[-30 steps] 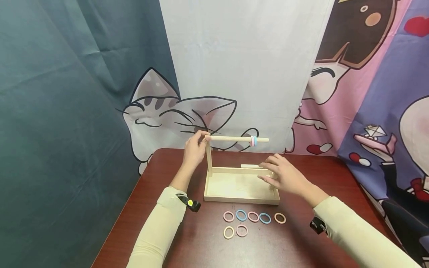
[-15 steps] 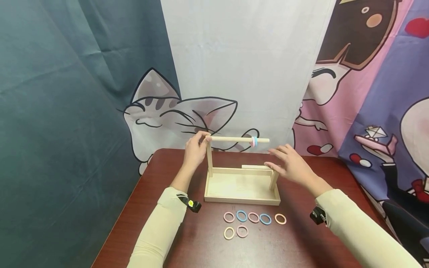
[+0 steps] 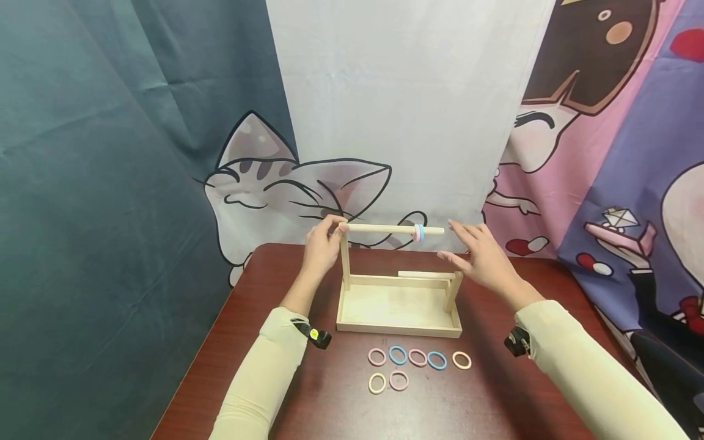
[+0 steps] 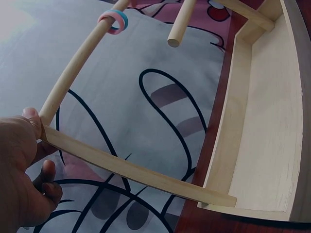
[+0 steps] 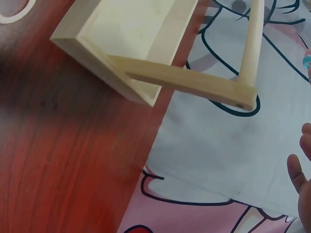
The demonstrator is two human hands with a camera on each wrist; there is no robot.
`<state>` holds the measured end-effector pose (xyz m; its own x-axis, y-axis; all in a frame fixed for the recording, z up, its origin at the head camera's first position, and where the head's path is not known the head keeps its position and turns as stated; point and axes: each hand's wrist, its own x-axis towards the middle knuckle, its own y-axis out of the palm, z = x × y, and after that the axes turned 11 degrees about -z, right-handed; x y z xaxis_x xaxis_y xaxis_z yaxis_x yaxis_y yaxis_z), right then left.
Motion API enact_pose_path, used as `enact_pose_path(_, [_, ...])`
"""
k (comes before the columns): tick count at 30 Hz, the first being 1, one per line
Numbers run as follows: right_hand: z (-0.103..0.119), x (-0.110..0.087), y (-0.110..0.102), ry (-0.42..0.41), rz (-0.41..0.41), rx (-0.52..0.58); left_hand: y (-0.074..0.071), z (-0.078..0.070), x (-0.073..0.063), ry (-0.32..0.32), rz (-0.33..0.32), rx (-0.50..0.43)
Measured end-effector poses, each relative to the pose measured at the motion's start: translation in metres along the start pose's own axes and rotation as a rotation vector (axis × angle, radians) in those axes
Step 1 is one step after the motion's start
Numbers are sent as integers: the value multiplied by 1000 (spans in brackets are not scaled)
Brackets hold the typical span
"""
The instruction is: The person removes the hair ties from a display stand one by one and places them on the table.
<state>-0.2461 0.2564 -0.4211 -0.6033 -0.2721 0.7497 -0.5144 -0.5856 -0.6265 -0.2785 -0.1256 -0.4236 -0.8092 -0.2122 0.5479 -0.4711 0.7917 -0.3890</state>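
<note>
A pale wooden rack stands on a shallow tray-like base (image 3: 396,332), with a tall left post (image 3: 345,263) and a shorter right post (image 3: 453,293). My left hand (image 3: 322,245) pinches the corner where the upper dowel (image 3: 379,228) meets the tall post. Near that dowel's free end hang pink and blue rings (image 4: 112,22), side by side. My right hand (image 3: 484,260) is just right of this end, fingers spread and holding nothing. From the short post a lower dowel (image 3: 423,275) points left.
On the red-brown table (image 3: 308,391), in front of the base, lie several loose rings: pink, blue and cream, among them a blue ring (image 3: 437,360) and a cream ring (image 3: 376,384). A printed cloth (image 3: 412,110) hangs behind the table.
My right hand has risen from beside the short post to the level of the upper dowel's free end, uncovering the post. My left hand has kept its place at the corner.
</note>
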Motion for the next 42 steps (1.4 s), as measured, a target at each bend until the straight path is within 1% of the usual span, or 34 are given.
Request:
enact_pose_path(5, [5,11,9,-28,-3,45,0,2,0,8,-6,4])
enact_pose_path(9, [9,18,17,-49,3,54,0,2,1,11,-7,1])
enact_pose_path(17, [18,29,31,-62,13,-6,-1,1,1,9,4,-7])
enact_pose_path(24, [25,34,38,-61,-3,-41,0,4,2,11,4,0])
enact_pose_path(30, [24,33,39,-74,-31,-47,1,3,1,22,5,-2])
enact_pose_path(35, [22,32,35,-86,-53,-46,1,3,1,29,1,-3])
enact_pose_path(42, [20,31,29,-110,-76,-54,0,2,0,17,0,-14])
